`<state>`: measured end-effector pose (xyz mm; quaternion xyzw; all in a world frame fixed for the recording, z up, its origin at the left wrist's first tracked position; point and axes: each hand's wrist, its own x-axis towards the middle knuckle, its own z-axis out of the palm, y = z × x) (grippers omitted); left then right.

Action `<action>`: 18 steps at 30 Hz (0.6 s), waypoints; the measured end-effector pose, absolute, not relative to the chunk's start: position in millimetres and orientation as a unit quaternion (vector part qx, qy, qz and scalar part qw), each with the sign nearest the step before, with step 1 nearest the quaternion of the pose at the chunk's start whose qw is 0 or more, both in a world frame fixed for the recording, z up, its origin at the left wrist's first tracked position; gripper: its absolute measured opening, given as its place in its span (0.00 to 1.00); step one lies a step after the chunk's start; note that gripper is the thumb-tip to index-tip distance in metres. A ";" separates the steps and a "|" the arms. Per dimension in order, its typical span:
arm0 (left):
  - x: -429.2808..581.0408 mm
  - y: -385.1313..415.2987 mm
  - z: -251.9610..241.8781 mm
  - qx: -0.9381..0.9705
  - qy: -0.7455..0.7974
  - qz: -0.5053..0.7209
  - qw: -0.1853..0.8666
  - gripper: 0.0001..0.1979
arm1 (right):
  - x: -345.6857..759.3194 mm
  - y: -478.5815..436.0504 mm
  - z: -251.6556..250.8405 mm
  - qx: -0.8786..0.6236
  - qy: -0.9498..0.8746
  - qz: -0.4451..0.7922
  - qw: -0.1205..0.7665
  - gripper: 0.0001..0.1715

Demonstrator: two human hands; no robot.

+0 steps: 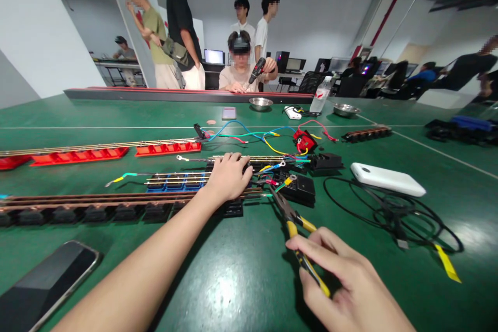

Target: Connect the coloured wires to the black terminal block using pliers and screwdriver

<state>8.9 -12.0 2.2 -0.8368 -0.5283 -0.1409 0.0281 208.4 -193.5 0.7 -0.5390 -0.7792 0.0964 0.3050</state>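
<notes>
My left hand [229, 179] lies over the middle of the rail strips, its fingers bent over a black strip with brass rods [268, 159]. Beneath and beside it run a blue strip with rods [177, 182] and a long black strip with copper-coloured bars [97, 202]. In my right hand [346, 280] are pliers [293, 228] with yellow and black handles. Their jaws point at the coloured wires and ring terminals [290, 180] by a black end block [298, 190]. Whether the jaws touch a wire, I cannot tell.
Left stand red strips [167, 149]; behind are loose wires and a red connector [304, 141]. A white power bank [387, 179] and black cable [381, 212] lie right, a phone [50, 282] front left. Across the table a person holds a drill [257, 70] near a metal bowl [260, 104].
</notes>
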 end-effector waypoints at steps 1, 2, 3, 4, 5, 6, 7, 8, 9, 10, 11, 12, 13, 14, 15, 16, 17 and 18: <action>8.8 -12.1 2.1 -0.837 -0.528 -0.142 0.028 0.23 | 209.3 -192.4 -3.8 -0.540 -0.781 0.084 0.303 0.15; 8.8 -12.2 2.0 -0.837 -0.527 -0.144 0.028 0.23 | 210.6 -191.2 -8.4 -0.540 -0.782 0.073 0.303 0.14; 8.7 -12.2 2.0 -0.837 -0.526 -0.145 0.028 0.23 | 212.0 -190.1 -13.1 -0.541 -0.782 0.064 0.302 0.13; 8.7 -12.3 1.9 -0.838 -0.526 -0.145 0.028 0.23 | 213.2 -189.2 -17.8 -0.542 -0.782 0.057 0.303 0.13; 8.7 -12.3 1.9 -0.838 -0.526 -0.145 0.028 0.23 | 214.3 -188.6 -22.1 -0.541 -0.782 0.049 0.306 0.14; 8.7 -12.3 1.9 -0.838 -0.526 -0.144 0.028 0.23 | 215.0 -188.4 -25.9 -0.537 -0.783 0.042 0.312 0.16; 8.8 -12.3 2.0 -0.837 -0.527 -0.142 0.028 0.23 | 215.3 -188.5 -29.0 -0.535 -0.782 0.035 0.319 0.18; 8.8 -12.3 2.0 -0.837 -0.528 -0.141 0.028 0.23 | 215.2 -188.8 -31.2 -0.536 -0.777 0.026 0.330 0.20; 8.9 -12.2 2.0 -0.836 -0.529 -0.141 0.028 0.23 | 214.8 -189.2 -32.7 -0.541 -0.767 0.017 0.343 0.22; 8.9 -12.2 2.0 -0.836 -0.530 -0.141 0.027 0.23 | 214.2 -189.6 -33.3 -0.550 -0.755 0.008 0.357 0.24; 8.8 -12.2 2.1 -0.836 -0.530 -0.141 0.026 0.23 | 213.6 -189.8 -33.5 -0.559 -0.742 -0.001 0.370 0.25; 8.8 -12.2 2.1 -0.836 -0.529 -0.143 0.025 0.23 | 213.2 -189.9 -33.2 -0.568 -0.729 -0.009 0.381 0.26; 8.7 -12.3 2.1 -0.836 -0.529 -0.143 0.024 0.24 | 213.0 -189.8 -32.8 -0.575 -0.720 -0.015 0.388 0.25; 8.6 -12.3 2.1 -0.836 -0.529 -0.144 0.023 0.24 | 213.0 -189.6 -32.3 -0.577 -0.717 -0.018 0.391 0.24; 8.6 -12.4 2.1 -0.836 -0.529 -0.145 0.023 0.24 | 213.3 -189.4 -32.0 -0.579 -0.715 -0.017 0.392 0.23; 8.5 -12.5 2.1 -0.836 -0.529 -0.145 0.023 0.24 | 213.7 -189.3 -31.7 -0.580 -0.713 -0.012 0.395 0.22; 8.6 -12.5 2.1 -0.835 -0.530 -0.145 0.023 0.24 | 214.0 -189.5 -31.3 -0.581 -0.710 0.000 0.398 0.20; 8.7 -12.6 2.1 -0.835 -0.530 -0.145 0.024 0.24 | 214.0 -189.9 -30.6 -0.584 -0.704 0.020 0.403 0.17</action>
